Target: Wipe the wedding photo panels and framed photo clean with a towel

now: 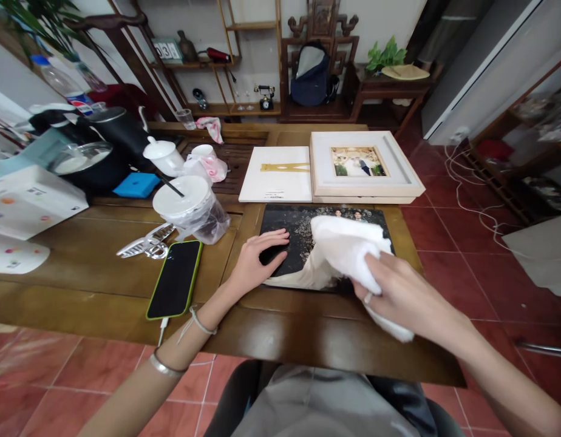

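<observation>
A dark photo panel (pixel 299 233) lies flat on the wooden table (pixel 289 321), close to its front right. My left hand (pixel 261 258) rests on the panel's left edge with fingers stretched out, holding nothing. In my right hand (pixel 392 288) a white cloth (pixel 348 243) is bunched up, lying over the right part of the panel and hiding much of the picture. One end of the cloth hangs below the hand toward the table's front edge. Behind the panel stand a white box or booklet with a gold strip (pixel 275 175) and a framed photo (pixel 360 162).
Left of the panel are a phone (pixel 175 280) with a cable, a lidded drink cup (pixel 189 209) in a plastic bag, and a silver hair claw (pixel 146 241). Farther back stand a white lidded teacup (pixel 164 156), a blue box (pixel 137 184) and a dark pot (pixel 87 167).
</observation>
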The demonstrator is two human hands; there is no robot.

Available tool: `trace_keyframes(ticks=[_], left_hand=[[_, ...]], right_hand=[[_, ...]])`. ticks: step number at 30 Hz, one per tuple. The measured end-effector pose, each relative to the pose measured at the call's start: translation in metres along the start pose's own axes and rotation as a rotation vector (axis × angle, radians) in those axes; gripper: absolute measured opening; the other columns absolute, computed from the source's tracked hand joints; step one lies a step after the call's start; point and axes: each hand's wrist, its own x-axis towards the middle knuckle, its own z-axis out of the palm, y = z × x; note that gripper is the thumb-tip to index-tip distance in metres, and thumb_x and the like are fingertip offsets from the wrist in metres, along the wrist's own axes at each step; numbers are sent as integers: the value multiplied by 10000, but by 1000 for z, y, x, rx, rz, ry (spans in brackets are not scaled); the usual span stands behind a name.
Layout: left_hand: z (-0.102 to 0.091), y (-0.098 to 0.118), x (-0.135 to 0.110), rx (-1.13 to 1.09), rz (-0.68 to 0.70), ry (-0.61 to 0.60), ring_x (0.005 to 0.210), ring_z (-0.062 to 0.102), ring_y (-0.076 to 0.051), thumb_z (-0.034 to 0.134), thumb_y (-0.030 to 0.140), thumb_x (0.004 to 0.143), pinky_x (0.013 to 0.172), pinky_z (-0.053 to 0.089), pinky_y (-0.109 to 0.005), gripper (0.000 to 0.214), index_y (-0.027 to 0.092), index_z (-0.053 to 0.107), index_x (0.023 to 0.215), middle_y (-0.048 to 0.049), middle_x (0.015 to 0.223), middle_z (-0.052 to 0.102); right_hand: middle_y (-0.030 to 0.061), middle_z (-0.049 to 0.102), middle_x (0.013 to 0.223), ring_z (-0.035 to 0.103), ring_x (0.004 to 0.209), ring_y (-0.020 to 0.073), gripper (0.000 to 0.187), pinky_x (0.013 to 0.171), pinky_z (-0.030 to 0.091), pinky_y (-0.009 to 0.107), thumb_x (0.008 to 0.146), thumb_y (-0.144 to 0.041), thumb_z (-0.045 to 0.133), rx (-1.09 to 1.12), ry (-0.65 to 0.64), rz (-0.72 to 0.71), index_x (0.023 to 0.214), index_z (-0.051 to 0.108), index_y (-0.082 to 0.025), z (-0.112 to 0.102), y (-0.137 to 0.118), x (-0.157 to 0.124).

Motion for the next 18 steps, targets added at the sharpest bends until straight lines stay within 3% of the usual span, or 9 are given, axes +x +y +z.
trace_keyframes(ticks=[2,4,7,9,14,18], left_hand=[[0,1,1,0,-3,1,1123,638,-242,639,180,821,997,491,-448,204,212,711,1009,-80,1117,718],[-1,2,1,3,-5,-3,1123,638,-244,639,180,820,993,493,-450,201,211,711,1006,-81,1116,718],[-1,1,1,3,-2,-4,1124,637,-244,642,183,819,989,495,-452,198,210,709,1003,-84,1125,714],[-1,0,1,1,3,-5,1126,636,-241,641,184,820,991,493,-448,193,206,708,1000,-86,1125,714],[-1,1,1,10,-2,-8,1127,635,-245,639,190,821,985,495,-452,190,213,708,997,-84,1132,711],[0,1,1,17,3,-5,1125,637,-248,634,193,823,986,493,-455,196,217,709,1003,-84,1131,712]], right_hand=[[165,644,957,635,912,309,149,709,537,418,776,-131,486,-55,58,-27,917,497,-179,8,12,19],[221,607,1166,534,1178,358,237,902,484,516,753,-105,505,-63,90,-83,984,509,-158,16,22,38],[178,460,1423,271,1401,355,297,1077,270,629,735,-101,536,-25,37,-202,1022,548,-173,25,33,59],[144,423,1465,211,1424,350,311,1092,203,657,730,-107,548,-15,-23,-278,1030,582,-182,29,38,66],[215,413,1454,247,1415,320,402,1112,237,597,694,-57,521,-37,-65,-363,1079,609,-132,32,38,53],[209,403,1462,253,1407,341,457,1114,235,607,635,-31,517,-1,-119,-348,1062,635,-143,32,15,18]])
